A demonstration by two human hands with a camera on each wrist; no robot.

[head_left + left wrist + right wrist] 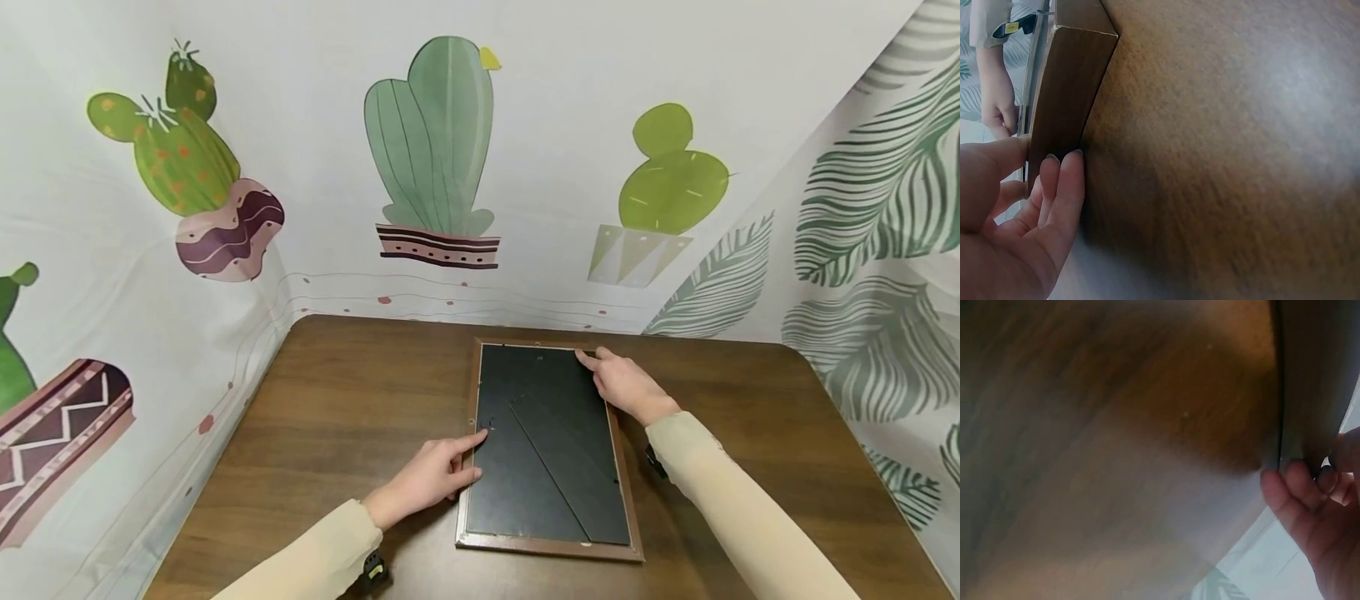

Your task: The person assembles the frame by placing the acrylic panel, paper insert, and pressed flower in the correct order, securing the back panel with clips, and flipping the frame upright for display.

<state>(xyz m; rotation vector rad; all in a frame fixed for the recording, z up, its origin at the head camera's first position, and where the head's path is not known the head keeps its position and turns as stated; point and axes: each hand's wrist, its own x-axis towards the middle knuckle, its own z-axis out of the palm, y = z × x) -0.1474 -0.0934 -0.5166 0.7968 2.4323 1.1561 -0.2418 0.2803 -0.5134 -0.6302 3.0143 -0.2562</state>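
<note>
1. A picture frame (pixel 547 450) lay face down on the dark wooden worktop (pixel 337 400), its black backing board up, with its long sides running away from the person.
2. The left hand (pixel 435 475) sat at the frame's left edge about halfway along, index finger stretched onto the backing near a small clip; the left wrist view showed its fingertips (pixel 1063 172) against the frame's wooden side, thumb above. This grip was a light pinch on the edge.
3. The right hand (pixel 626 385) rested on the frame's far right corner, fingers spread over the rim and backing; the right wrist view, blurred, showed fingertips (pixel 1294 475) curled against the frame's side, so this grip held the edge too.
4. Both arms wore pale beige sleeves (pixel 720 492).
5. Behind the worktop hung a cloth backdrop (pixel 435 142) printed with potted cacti; a leaf-print cloth (pixel 877 208) hung to the right.
</note>
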